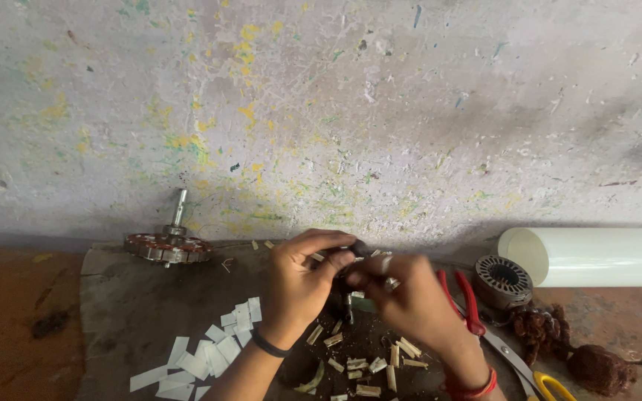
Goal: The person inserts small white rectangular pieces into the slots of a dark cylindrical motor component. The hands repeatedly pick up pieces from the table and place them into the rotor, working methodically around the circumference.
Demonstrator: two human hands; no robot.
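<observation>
Setting: a person sits at a dark worn board (135,312) laid against a paint-flecked wall (336,111).
Left hand: the left hand (302,286), with a black band at the wrist, has its fingers curled onto a small dark part (357,249).
Right hand: the right hand (406,297), with a ring and a red wrist band, pinches the same part from the other side; both hands meet over the middle of the board.
Beneath the hands: short pale scraps (365,360) lie scattered.
Left of the hands: white paper strips (202,356) lie in a loose pile; farther back sits a copper-wound rotor (169,245) with its shaft upright.
Right of the hands: red-handled pliers (466,297), a round grey stator (503,281), a white plastic roll (596,256) lying on its side, tangled brown wire (544,330) and yellow-handled scissors (536,375).
</observation>
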